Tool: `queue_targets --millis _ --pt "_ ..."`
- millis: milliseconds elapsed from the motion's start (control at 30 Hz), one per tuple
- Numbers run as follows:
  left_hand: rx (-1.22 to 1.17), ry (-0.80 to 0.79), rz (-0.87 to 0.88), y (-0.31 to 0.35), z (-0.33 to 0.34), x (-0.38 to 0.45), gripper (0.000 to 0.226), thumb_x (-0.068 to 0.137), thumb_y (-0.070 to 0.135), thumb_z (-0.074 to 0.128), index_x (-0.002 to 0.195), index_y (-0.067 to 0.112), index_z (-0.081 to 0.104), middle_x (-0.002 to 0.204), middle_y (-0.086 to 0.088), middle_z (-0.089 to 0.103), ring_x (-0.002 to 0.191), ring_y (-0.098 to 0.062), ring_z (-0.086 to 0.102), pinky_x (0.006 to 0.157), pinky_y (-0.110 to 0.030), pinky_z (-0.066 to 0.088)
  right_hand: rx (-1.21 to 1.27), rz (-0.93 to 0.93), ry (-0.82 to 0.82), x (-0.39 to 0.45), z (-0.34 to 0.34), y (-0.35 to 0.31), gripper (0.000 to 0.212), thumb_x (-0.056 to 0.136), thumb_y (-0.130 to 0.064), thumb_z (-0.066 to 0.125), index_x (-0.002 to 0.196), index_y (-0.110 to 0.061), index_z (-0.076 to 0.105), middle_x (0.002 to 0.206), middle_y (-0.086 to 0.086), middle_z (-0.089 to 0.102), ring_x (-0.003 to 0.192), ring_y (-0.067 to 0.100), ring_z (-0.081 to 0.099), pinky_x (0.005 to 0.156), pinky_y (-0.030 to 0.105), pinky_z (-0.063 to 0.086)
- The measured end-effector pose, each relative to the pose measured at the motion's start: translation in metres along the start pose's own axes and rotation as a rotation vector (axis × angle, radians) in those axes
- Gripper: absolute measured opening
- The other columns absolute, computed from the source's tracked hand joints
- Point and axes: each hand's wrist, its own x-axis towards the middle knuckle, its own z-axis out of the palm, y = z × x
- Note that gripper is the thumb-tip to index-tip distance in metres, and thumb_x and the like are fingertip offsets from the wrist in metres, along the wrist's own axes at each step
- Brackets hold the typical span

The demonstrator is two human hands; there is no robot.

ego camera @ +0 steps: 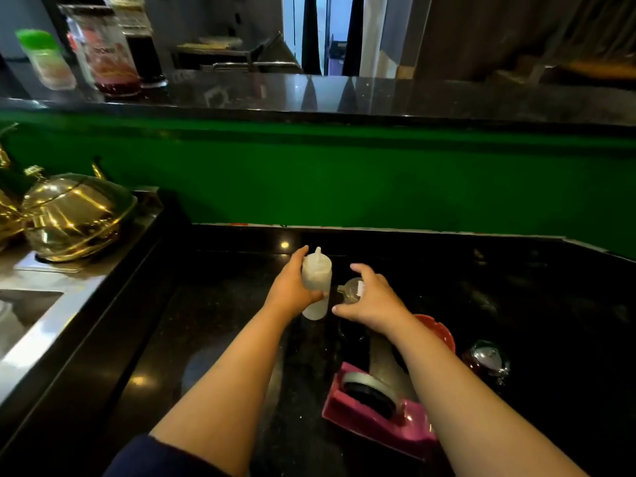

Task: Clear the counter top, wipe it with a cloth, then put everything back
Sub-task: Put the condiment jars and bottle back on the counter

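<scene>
Across the lower half of the view spreads the black counter top (213,339), polished and speckled, throwing back small ceiling lights. Behind it rises a green wall panel (378,180), topped by a dark raised ledge (378,94). At ten o'clock, gold-coloured domed lids (72,215) sit on a steel sink surround (51,304). On the ledge at eleven o'clock stand a green-capped bottle (44,60), a red-labelled jar (103,53) and a dark bottle (142,53), all blurred.

At five o'clock on the counter lies a pink tape dispenser (378,407) with a grey roll, tilted toward the viewer. Just beyond it, partly hidden by the right forearm, shows a red bowl (440,330). At four o'clock stands a small dark jar with a shiny lid (487,361).

Near the centre, the left hand (292,290) grips a squeeze bottle (316,287), cloudy white, upright, with a pointed nozzle; its fingers wrap round the body, and whether its base touches the counter cannot be told. Just beside it at three o'clock, the right hand (371,301) arches over a small clear glass container (351,290), fingers curled about it; whether they actually clamp it cannot be told.
</scene>
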Motion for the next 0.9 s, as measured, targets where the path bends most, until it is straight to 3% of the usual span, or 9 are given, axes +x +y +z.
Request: queue_targets --millis 167,300,567,800,900 --pt "-0.032 0.089 -0.002 -0.005 0.012 0.003 0.069 0.072 0.021 0.081 0.132 0.023 0.046 0.121 -0.001 0.059 0.113 -0.021 0.055 0.083 -0.029 0.046 0.077 -0.011 0.117 -0.001 0.013 0.020 0.079 0.071 -0.018 0.083 0.135 -0.025 0.039 0.134 0.004 0.045 0.115 0.021 0.052 0.080 0.021 0.038" --pt "-0.048 0.116 -0.002 -0.006 0.010 0.000 0.063 0.071 0.022 0.082 0.125 0.023 0.051 0.117 0.000 0.060 0.108 -0.019 0.056 0.084 -0.033 0.049 0.214 0.038 0.178 -0.004 0.020 0.027 0.070 0.070 -0.020 0.084 0.126 -0.019 0.041 0.112 -0.004 0.056 0.093 0.010 0.051 0.070 0.020 0.037" --pt "-0.086 0.221 0.032 0.000 -0.024 -0.021 0.062 0.073 0.025 0.081 0.127 0.021 0.050 0.110 0.007 0.056 0.100 -0.012 0.054 0.076 -0.025 0.045 0.394 -0.021 0.252 -0.008 0.020 0.012 0.058 0.068 -0.019 0.086 0.114 -0.020 0.051 0.101 -0.007 0.060 0.095 0.012 0.059 0.073 0.021 0.042" --pt "-0.075 0.428 0.090 0.026 -0.105 -0.029 0.060 0.070 0.031 0.082 0.122 0.019 0.053 0.111 0.004 0.056 0.101 -0.017 0.058 0.083 -0.037 0.053 0.540 -0.292 0.275 0.002 -0.007 -0.080 0.060 0.069 -0.021 0.082 0.123 -0.025 0.056 0.111 -0.007 0.066 0.102 0.011 0.062 0.090 0.031 0.052" --pt "-0.087 0.513 0.105 0.044 -0.148 -0.030 0.063 0.072 0.036 0.080 0.126 0.022 0.052 0.114 0.004 0.053 0.101 -0.016 0.057 0.082 -0.036 0.052 0.547 -0.396 0.300 0.008 -0.022 -0.129 0.059 0.070 -0.022 0.082 0.121 -0.023 0.053 0.109 -0.008 0.064 0.101 0.011 0.062 0.085 0.029 0.052"
